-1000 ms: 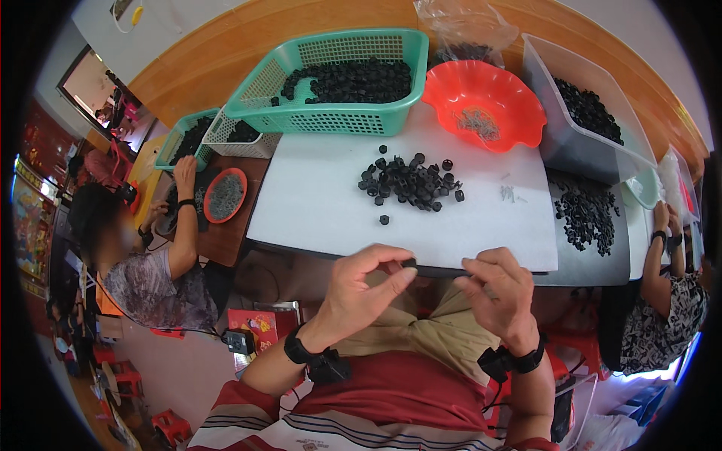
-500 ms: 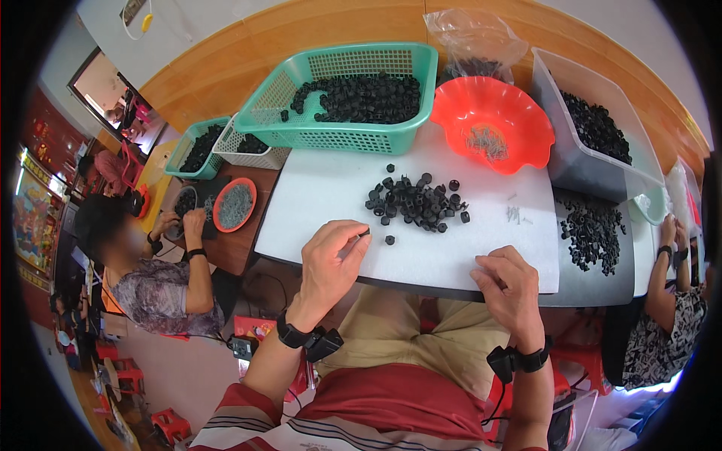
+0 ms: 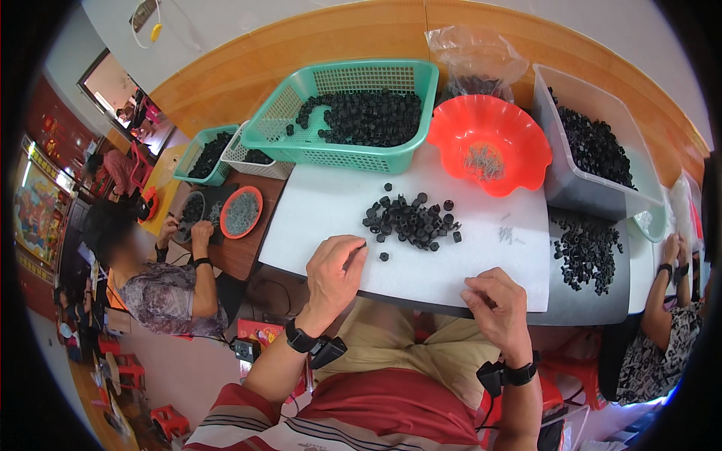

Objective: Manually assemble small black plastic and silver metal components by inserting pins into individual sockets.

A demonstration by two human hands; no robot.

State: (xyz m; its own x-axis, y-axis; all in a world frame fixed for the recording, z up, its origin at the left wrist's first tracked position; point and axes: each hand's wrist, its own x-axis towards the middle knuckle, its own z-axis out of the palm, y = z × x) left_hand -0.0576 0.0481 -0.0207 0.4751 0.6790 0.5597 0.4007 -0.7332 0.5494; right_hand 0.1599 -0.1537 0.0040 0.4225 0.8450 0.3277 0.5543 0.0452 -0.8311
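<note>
My left hand [image 3: 335, 272] is closed over the near edge of a white work mat [image 3: 316, 207], thumb and forefinger pinching a small black plastic part [image 3: 364, 244], mostly hidden by the fingers. To the right, my right hand [image 3: 498, 307] is also closed at the mat's near edge. Its thumb and fingertips are pressed together; whatever they hold, if anything, cannot be made out. Between and beyond the hands lies a loose pile of black plastic parts [image 3: 414, 222]. A few thin metal pins [image 3: 509, 233] lie on the mat, right of the pile.
Behind the mat stand a green basket [image 3: 338, 156] of black parts, a red scalloped bowl [image 3: 519, 135] with metal pins, and a clear bin [image 3: 583, 180]. More black parts [image 3: 590, 255] lie on a dark surface at right. Co-workers sit at left [image 3: 162, 293] and right [image 3: 643, 353].
The view has tilted, so the table and its contents appear lower. My left hand has shifted slightly right relative to the pile. My right hand stays closed near the mat's edge.
</note>
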